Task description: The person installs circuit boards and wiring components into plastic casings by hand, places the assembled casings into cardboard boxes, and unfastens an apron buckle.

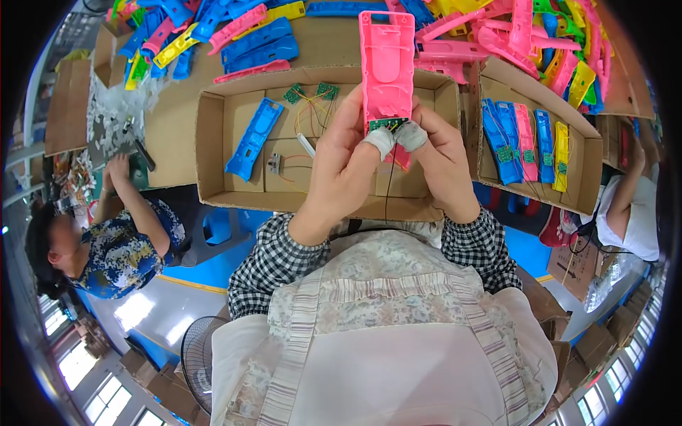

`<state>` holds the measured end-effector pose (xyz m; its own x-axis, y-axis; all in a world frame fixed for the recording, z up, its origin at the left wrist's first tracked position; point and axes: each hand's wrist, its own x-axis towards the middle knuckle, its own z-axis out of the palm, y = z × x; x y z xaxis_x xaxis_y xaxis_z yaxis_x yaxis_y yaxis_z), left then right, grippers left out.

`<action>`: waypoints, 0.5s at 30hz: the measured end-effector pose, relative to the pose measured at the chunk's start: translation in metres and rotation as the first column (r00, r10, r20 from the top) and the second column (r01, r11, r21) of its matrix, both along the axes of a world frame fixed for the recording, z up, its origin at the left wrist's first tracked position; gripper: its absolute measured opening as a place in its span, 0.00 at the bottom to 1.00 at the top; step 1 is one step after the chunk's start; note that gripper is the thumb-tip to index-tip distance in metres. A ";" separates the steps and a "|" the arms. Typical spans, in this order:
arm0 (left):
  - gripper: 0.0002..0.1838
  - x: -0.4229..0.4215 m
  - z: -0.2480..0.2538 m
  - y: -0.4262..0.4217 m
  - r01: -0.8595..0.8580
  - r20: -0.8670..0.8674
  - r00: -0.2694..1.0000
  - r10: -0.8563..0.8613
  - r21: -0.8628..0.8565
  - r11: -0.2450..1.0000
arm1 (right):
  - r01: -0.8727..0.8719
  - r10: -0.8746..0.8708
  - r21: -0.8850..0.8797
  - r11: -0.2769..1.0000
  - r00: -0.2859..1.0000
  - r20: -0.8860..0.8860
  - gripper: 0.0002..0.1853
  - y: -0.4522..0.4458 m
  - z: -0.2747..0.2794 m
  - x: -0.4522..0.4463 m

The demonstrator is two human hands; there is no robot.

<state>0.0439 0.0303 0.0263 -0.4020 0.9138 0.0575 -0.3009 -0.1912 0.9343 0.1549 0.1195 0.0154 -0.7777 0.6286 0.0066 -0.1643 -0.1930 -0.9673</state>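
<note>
A pink plastic shell half (388, 67) is gripped between both of my hands, upright over a cardboard box (327, 197). My left hand (341, 156) holds its lower left side, and my right hand (444, 156) its lower right. White tape or a finger cover wraps each thumb. Both thumbs press at a small green circuit board (387, 124) at the shell's lower end. A thin black wire (388, 188) hangs below. In the box lie a blue shell half (256, 138), green circuit boards with wires (327, 91) and a small metal part (275, 164).
On the right, another cardboard box (582, 195) holds several coloured shells with boards. Piles of blue, pink and yellow shells (259, 42) cover the table's far side. A person (117, 234) sits at the left, another person's arm (625, 188) shows at the right. A fan (197, 355) stands behind me.
</note>
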 end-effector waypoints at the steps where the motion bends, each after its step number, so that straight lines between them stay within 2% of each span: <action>1: 0.30 0.000 -0.001 0.000 0.024 0.004 1.000 -0.024 -0.009 1.000 | 0.000 0.000 -0.002 1.000 1.000 0.000 0.06 0.000 -0.002 0.001; 3: 0.30 -0.001 -0.003 0.001 0.054 0.007 0.999 -0.053 -0.017 0.998 | -0.018 0.018 0.012 1.000 1.000 0.006 0.07 0.002 -0.006 0.002; 5: 0.30 0.000 -0.007 0.001 0.023 -0.116 0.993 -0.023 0.004 1.000 | -0.051 0.051 -0.013 0.999 0.998 0.043 0.09 0.004 -0.001 0.008; 7: 0.30 -0.002 -0.008 0.002 0.049 -0.120 0.992 -0.045 0.029 0.998 | -0.086 0.089 -0.036 0.996 0.993 0.079 0.11 0.003 -0.002 0.010; 9: 0.30 -0.004 -0.008 0.003 0.075 -0.126 0.990 -0.067 0.057 0.996 | -0.010 0.010 0.009 1.000 0.997 0.081 0.10 0.001 -0.008 0.011; 13: 0.30 -0.005 -0.007 0.003 0.089 -0.086 0.993 -0.084 0.051 0.995 | -0.037 0.036 0.024 0.999 0.998 0.057 0.12 0.006 -0.011 0.010; 15: 0.31 -0.009 -0.004 0.006 0.075 -0.069 0.995 -0.070 0.059 0.995 | -0.139 0.140 -0.021 0.990 0.988 0.062 0.16 0.014 -0.021 0.012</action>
<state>0.0348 0.0359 0.0226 -0.3281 0.9343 0.1394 -0.2532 -0.2291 0.9399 0.1666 0.1340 -0.0059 -0.8562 0.5138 -0.0551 -0.0729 -0.2256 -0.9715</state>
